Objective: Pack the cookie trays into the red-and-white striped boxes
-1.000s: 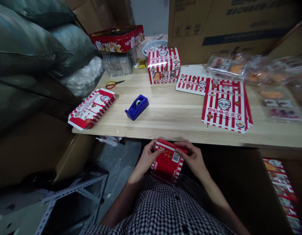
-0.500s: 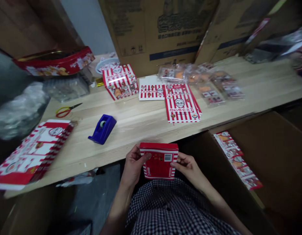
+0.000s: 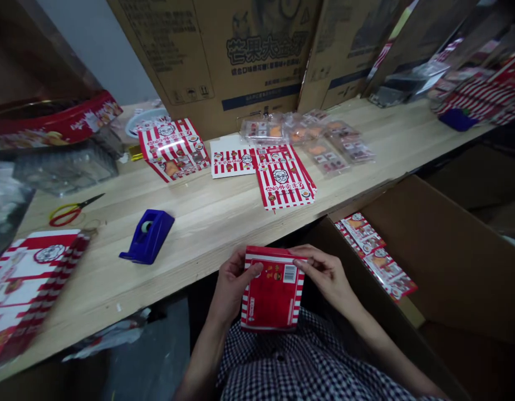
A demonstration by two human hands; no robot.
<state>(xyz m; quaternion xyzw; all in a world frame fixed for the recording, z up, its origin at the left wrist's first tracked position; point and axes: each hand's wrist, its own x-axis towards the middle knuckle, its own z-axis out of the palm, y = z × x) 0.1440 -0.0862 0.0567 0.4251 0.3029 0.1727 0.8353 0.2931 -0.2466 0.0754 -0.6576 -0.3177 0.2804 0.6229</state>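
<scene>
A red box with white-striped sides and a barcode (image 3: 270, 298) is held up before my lap, just off the table's front edge. My left hand (image 3: 232, 284) grips its left side, thumb on the printed face and fingers behind. At the upper right corner, my right hand (image 3: 326, 273) pinches the box near the barcode, its thumb on the front; the fingers behind are partly hidden. On the table beyond are a stack of striped printed cards (image 3: 282, 181) and, beside it, a white-and-red striped piece (image 3: 232, 161).
A blue tape dispenser (image 3: 151, 236) and scissors (image 3: 73, 211) lie to the left, near flat striped cartons (image 3: 35, 278). Clear packets (image 3: 324, 153) sit at the back by a folded striped box (image 3: 173, 147). An open cardboard box (image 3: 449, 245) with packaged sets (image 3: 378, 253) stands at right.
The view has turned to the right. The box's printed face has tipped more toward me, and my right hand has moved from its lower right side up to the top right corner.
</scene>
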